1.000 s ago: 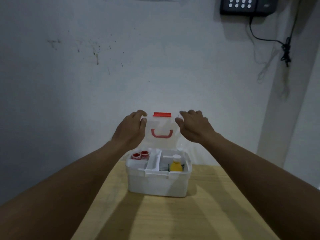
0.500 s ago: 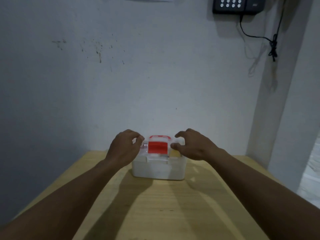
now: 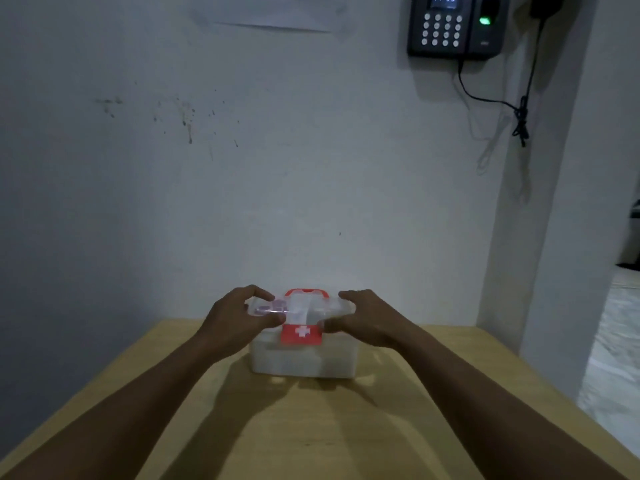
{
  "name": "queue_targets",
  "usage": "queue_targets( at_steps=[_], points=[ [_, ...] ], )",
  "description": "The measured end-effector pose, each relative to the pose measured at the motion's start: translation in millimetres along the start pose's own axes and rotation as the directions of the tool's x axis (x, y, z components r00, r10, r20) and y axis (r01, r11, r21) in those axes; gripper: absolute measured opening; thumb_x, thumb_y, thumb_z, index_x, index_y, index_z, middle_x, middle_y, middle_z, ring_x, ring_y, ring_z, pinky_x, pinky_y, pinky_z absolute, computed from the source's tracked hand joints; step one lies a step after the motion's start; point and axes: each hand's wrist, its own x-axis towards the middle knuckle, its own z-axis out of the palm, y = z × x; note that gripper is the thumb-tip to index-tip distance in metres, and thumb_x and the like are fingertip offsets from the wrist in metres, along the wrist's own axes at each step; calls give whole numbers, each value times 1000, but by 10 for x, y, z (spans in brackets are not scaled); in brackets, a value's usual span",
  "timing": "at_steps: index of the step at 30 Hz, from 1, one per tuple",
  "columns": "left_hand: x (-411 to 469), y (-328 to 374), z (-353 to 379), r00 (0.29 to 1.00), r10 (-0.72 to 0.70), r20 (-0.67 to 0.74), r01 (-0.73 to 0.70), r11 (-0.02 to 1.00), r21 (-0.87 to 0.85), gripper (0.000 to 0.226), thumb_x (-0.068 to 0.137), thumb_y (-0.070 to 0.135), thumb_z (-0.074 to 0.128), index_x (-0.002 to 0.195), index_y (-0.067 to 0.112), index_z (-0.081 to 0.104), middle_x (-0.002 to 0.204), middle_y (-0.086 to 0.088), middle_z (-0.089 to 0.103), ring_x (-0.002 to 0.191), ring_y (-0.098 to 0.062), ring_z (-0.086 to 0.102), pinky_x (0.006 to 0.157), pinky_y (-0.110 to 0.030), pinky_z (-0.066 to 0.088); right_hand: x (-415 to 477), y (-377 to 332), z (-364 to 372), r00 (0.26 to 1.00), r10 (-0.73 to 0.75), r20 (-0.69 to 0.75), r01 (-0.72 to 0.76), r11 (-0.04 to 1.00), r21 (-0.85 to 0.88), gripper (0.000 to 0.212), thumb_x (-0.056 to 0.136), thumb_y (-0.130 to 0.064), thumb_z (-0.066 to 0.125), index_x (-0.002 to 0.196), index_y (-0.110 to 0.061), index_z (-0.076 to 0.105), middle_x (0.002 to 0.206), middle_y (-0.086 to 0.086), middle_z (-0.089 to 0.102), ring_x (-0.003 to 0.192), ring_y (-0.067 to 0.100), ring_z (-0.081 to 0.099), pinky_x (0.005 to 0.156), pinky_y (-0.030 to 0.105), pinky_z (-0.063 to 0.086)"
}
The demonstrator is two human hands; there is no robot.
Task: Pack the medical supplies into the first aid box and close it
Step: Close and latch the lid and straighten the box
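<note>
The white first aid box stands on the wooden table near the wall. Its clear lid lies down on the box, with a red handle on top. A red latch with a white cross hangs over the front. My left hand grips the lid's left end, thumb at the front edge. My right hand holds the lid's right end the same way. The supplies inside show only as faint red shapes through the lid.
The white wall rises just behind the box. A black keypad device with a hanging cable sits high on the right. The table's right edge drops to a tiled floor.
The lid has swung down from upright onto the box, with both hands following it. The red latch now lies over the front of the box.
</note>
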Motion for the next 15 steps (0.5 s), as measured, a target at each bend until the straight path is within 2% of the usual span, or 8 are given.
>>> queue_targets(
  at_steps=[2, 4, 7, 9, 11, 15],
  points=[
    [-13, -15, 24, 1000, -1, -5, 1, 1000, -25, 39, 71, 53, 77, 101, 33, 63, 115, 8, 59, 106, -17, 58, 75, -28, 47, 19, 103, 52, 999, -26, -20, 25, 997, -71, 76, 65, -57, 78, 130, -22, 60, 130, 2, 61, 110, 20, 59, 90, 37, 53],
    [-44, -30, 70, 1000, 24, -13, -24, 1000, 6, 54, 64, 65, 75, 107, 35, 60, 119, 9, 58, 106, -15, 58, 77, -28, 49, 71, 217, 148, 999, -28, -39, 23, 990, -138, 91, 56, -76, 71, 134, -32, 53, 137, 0, 53, 119, 19, 52, 95, 39, 51],
    [-130, -107, 148, 996, 92, 19, -93, 985, 145, 89, 54, 72, 77, 130, 35, 50, 142, 7, 46, 120, -14, 50, 90, -28, 46, 105, 307, 281, 996, -55, -65, 46, 988, -144, 109, 48, -85, 66, 142, -36, 39, 145, -2, 46, 126, 20, 48, 98, 40, 49],
    [-184, -154, 199, 994, 106, -2, -103, 978, 183, 97, 56, 67, 79, 139, 34, 43, 153, 7, 34, 130, -17, 44, 96, -34, 44, 107, 371, 349, 995, -52, -86, 45, 995, -92, 117, 48, -84, 67, 148, -38, 27, 144, -1, 47, 124, 22, 54, 97, 41, 52],
    [-203, -171, 236, 992, 118, -37, -110, 977, 182, 97, 57, 65, 79, 141, 33, 42, 155, 6, 32, 132, -19, 43, 97, -37, 45, 105, 423, 390, 991, -70, -115, 62, 996, -65, 112, 53, -83, 66, 149, -41, 24, 141, 0, 52, 119, 20, 59, 94, 41, 55],
    [-195, -147, 256, 989, 133, -64, -118, 974, 192, 95, 58, 62, 80, 140, 30, 44, 154, 3, 35, 130, -20, 46, 96, -38, 48, 81, 406, 394, 982, -115, -151, 106, 992, -68, 103, 60, -82, 65, 147, -39, 29, 138, -3, 56, 115, 16, 61, 91, 35, 56]
  ],
)
